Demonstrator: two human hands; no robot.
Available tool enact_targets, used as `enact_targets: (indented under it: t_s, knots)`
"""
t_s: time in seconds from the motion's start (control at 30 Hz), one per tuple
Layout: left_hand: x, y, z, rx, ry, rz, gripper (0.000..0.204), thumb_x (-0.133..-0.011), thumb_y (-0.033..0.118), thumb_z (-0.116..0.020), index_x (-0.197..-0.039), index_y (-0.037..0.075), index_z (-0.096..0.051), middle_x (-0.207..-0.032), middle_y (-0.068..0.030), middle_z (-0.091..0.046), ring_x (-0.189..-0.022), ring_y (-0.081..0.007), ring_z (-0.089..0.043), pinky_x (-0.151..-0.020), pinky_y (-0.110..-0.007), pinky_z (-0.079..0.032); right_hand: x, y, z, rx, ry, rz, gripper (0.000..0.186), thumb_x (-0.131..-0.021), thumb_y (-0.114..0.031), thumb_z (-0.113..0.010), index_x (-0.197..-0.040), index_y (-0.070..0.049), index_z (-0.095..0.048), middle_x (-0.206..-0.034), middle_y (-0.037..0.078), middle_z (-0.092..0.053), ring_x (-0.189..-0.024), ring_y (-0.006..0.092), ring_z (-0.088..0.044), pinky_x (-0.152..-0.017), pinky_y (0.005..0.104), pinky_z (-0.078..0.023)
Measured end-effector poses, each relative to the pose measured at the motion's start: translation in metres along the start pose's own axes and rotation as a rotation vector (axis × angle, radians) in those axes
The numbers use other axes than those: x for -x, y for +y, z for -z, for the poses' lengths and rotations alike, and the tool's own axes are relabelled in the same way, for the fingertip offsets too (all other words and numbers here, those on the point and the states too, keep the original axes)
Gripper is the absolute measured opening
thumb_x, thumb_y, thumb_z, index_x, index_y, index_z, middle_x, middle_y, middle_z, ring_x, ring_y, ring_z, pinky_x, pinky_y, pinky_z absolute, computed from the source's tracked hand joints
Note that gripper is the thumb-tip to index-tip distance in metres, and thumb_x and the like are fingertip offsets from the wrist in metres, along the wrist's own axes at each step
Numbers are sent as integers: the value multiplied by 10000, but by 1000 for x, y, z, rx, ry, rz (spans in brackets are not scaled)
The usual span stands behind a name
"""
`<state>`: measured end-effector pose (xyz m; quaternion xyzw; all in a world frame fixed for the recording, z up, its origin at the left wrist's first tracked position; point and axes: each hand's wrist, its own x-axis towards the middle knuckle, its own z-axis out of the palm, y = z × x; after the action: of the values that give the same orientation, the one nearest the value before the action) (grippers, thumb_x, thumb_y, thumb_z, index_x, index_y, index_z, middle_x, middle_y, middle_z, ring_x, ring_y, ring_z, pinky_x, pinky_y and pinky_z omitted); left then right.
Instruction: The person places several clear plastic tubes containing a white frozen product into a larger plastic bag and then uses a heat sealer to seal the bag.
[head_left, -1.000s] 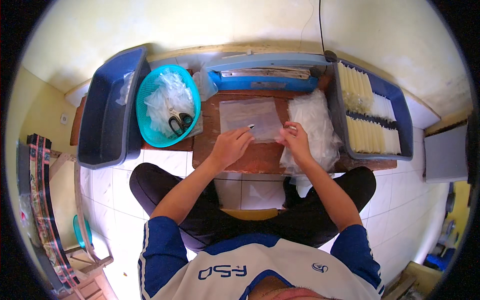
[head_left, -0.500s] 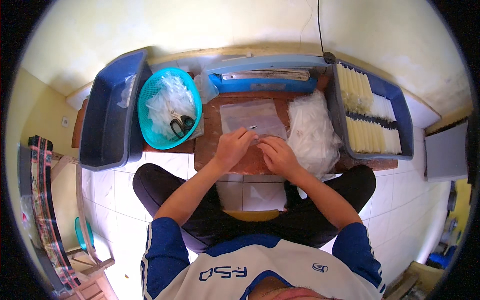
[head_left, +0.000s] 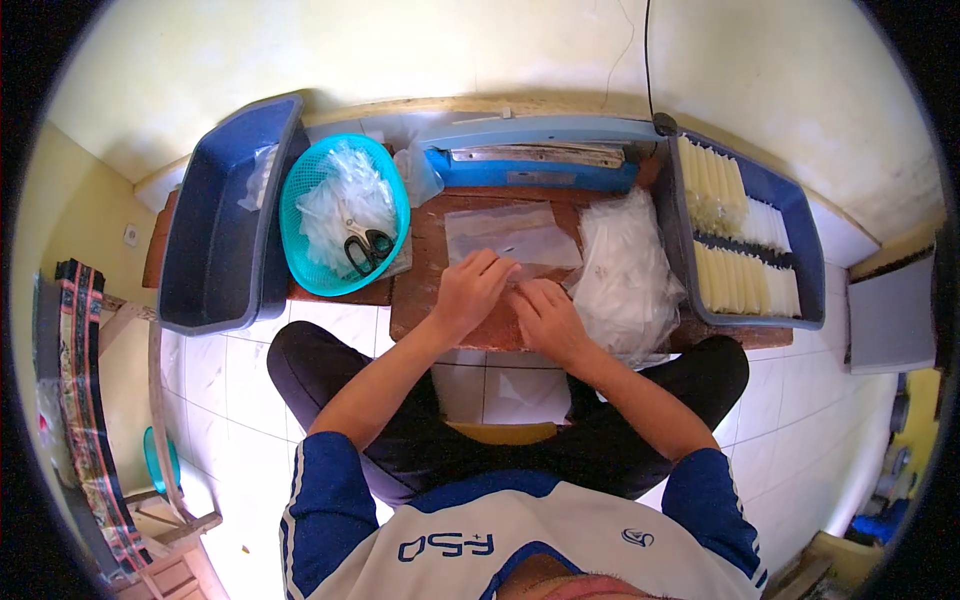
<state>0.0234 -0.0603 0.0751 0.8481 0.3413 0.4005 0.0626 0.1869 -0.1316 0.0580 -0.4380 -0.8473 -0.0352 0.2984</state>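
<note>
A flat clear plastic bag (head_left: 500, 228) lies on the brown wooden bench in front of me, with a small dark mark near its closer edge. My left hand (head_left: 470, 297) is over the bag's near left side, fingers bent and pinched at its edge. Beside it, my right hand (head_left: 550, 315) pinches at the same near edge, its fingertips almost meeting the left ones. The pinched part is mostly hidden by my fingers. Right of my right hand lies a heap of clear plastic bags (head_left: 625, 275).
Behind the bag stands a blue sealing machine (head_left: 540, 172). To the left are a turquoise basket (head_left: 292, 235) of clear plastic with black-handled scissors (head_left: 366, 250), and a deep dark-blue tub (head_left: 205, 255). At right, another blue tub (head_left: 806, 220) holds rows of filled pale-yellow packets (head_left: 735, 278).
Both hands stay at the bag's near edge, the right fingers shifting slightly closer to me. A small dark-and-white spot by my left fingertips shows less now. The whole view has shifted slightly.
</note>
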Motion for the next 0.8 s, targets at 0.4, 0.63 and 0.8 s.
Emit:
enact_targets:
  t_s: [0.4, 0.63, 0.8]
  knots:
    - [-3, -4, -3, 289, -72, 181, 84, -822, 95, -647, -879, 35, -634, -796, -126, -600, -741, -332, -601, -620, -395, -483, -8, 17, 0, 141, 92, 21, 246, -754, -125, -562, -971, -26, -620, -1056, 114, -609, -993, 281, -554, -865, 412, -441]
    - [-1, -5, -2, 224, -22, 158, 83, -819, 92, -642, -884, 44, -626, -791, -120, -590, -729, -327, -600, -626, -404, -487, 5, 18, -10, 91, -59, 53, 218, -713, -133, -588, -895, -13, -610, -902, 122, -607, -861, 269, -563, -839, 413, -454]
    - [4, -1, 2, 22, -141, 34, 144, -805, 99, -637, -946, 72, -625, -807, -101, -583, -723, -305, -615, -615, -384, -510, 10, 8, -17, -162, -249, -166, 184, -761, -125, -574, -887, 8, -597, -939, 184, -607, -847, 367, -578, -835, 433, -467]
